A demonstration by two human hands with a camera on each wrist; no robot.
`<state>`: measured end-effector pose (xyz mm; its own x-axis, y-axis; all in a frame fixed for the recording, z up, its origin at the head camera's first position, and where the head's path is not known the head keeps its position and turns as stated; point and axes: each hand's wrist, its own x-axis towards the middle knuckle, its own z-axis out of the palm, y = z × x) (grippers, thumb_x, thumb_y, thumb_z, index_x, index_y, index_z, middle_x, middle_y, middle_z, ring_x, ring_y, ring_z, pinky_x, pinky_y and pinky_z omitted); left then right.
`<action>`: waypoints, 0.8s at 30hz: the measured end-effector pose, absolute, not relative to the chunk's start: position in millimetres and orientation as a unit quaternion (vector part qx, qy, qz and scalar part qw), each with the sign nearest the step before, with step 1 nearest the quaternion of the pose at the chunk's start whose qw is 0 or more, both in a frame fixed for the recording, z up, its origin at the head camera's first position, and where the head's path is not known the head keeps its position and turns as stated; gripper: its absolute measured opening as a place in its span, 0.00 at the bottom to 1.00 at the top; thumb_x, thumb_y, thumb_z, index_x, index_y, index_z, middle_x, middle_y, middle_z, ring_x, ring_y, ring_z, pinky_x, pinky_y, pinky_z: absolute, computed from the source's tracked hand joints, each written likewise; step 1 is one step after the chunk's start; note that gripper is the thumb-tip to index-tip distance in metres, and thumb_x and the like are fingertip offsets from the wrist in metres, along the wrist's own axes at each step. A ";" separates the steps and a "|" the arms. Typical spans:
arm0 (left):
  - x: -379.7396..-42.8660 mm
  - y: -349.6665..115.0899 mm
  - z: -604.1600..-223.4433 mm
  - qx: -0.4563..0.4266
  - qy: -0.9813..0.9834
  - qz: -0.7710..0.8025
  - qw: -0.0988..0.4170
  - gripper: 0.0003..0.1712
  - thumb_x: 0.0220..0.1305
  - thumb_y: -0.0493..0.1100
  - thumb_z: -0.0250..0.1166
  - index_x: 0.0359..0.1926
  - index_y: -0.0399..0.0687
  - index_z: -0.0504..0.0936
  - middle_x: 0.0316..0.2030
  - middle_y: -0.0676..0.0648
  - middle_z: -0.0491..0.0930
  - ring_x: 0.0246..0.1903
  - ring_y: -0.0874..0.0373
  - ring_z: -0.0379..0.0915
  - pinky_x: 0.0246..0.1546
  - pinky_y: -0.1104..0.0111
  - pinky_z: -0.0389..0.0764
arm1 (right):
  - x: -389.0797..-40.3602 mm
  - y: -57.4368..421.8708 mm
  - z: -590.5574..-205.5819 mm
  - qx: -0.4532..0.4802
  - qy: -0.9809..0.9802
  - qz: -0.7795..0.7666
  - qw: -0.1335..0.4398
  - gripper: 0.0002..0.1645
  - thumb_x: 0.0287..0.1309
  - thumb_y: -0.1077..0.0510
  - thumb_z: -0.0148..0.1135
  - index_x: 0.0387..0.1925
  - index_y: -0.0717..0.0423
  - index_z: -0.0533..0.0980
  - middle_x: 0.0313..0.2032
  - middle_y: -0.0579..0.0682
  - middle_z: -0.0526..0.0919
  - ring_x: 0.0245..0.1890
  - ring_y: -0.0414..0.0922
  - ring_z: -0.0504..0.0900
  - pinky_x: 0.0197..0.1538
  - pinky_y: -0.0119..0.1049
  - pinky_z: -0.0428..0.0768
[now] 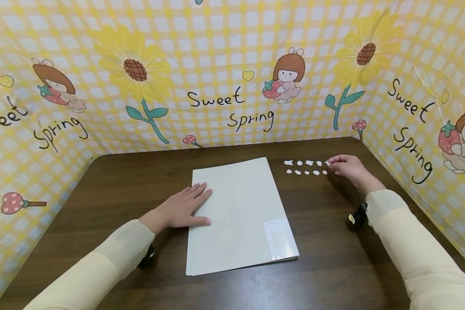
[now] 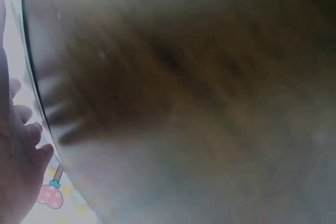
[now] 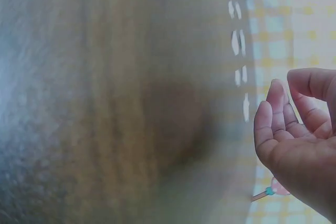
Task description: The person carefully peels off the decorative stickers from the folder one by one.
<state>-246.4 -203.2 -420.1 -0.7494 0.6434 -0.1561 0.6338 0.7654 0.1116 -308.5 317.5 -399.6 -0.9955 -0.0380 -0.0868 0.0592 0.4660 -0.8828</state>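
Note:
On the left edge of a stack of large white sheets rests my left hand, fingers spread and palm down. Small white cutouts lie in two rows on the brown table, right of the sheets. At the right end of the back row, my right hand pinches a small star-shaped cutout by its edge. The right wrist view shows this hand with bent fingers beside the rows, and the star is not visible there. In the left wrist view the left hand shows only partly.
A clear-looking label or pocket sits at the sheets' lower right corner. The brown table is bounded by yellow checked cloth walls at the back and sides. Black wrist cameras hang below the sleeves.

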 end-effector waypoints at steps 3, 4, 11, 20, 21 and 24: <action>-248.1 -204.4 -417.6 0.343 0.935 0.031 0.087 0.58 0.58 0.81 0.45 0.77 0.49 0.49 0.75 0.40 0.42 0.73 0.45 0.38 0.70 0.51 0.46 | -308.3 313.8 -393.2 0.001 0.852 -0.522 0.044 0.21 0.67 0.62 0.55 0.55 0.75 0.69 0.47 0.58 0.77 0.40 0.36 0.78 0.45 0.29 0.78; -249.0 -204.7 -417.0 0.344 0.935 0.032 0.084 0.58 0.58 0.81 0.44 0.77 0.49 0.49 0.75 0.40 0.43 0.73 0.45 0.38 0.70 0.51 0.46 | -308.4 312.3 -391.2 0.000 0.850 -0.524 0.044 0.21 0.67 0.62 0.55 0.55 0.75 0.69 0.48 0.59 0.77 0.41 0.37 0.78 0.46 0.30 0.78; -256.5 -205.7 -409.0 0.347 0.936 0.025 0.050 0.58 0.58 0.82 0.42 0.77 0.48 0.50 0.74 0.39 0.47 0.73 0.44 0.42 0.69 0.51 0.48 | -306.5 295.6 -376.8 -0.034 0.866 -0.498 0.036 0.20 0.69 0.59 0.55 0.54 0.72 0.70 0.49 0.61 0.77 0.43 0.43 0.77 0.47 0.32 0.78; -265.9 -200.8 -390.6 0.328 0.944 0.021 0.021 0.56 0.61 0.79 0.44 0.76 0.46 0.49 0.73 0.38 0.50 0.72 0.44 0.44 0.69 0.49 0.47 | -304.1 273.3 -365.3 -0.056 0.879 -0.474 0.010 0.18 0.69 0.56 0.56 0.51 0.67 0.74 0.40 0.53 0.81 0.38 0.40 0.78 0.42 0.32 0.78; -266.8 -200.3 -388.9 0.325 0.945 0.023 0.018 0.56 0.61 0.79 0.45 0.76 0.45 0.49 0.73 0.38 0.50 0.72 0.44 0.44 0.69 0.48 0.46 | -302.9 270.4 -364.3 -0.056 0.883 -0.467 0.006 0.19 0.70 0.54 0.55 0.51 0.66 0.74 0.42 0.55 0.81 0.39 0.42 0.78 0.42 0.34 0.77; -269.5 -198.4 -385.1 0.311 0.950 0.033 0.010 0.55 0.62 0.78 0.45 0.76 0.45 0.49 0.74 0.38 0.49 0.72 0.43 0.44 0.69 0.48 0.45 | -298.4 261.2 -360.8 -0.058 0.891 -0.450 -0.005 0.22 0.71 0.50 0.53 0.53 0.65 0.74 0.47 0.61 0.79 0.44 0.51 0.76 0.44 0.40 0.75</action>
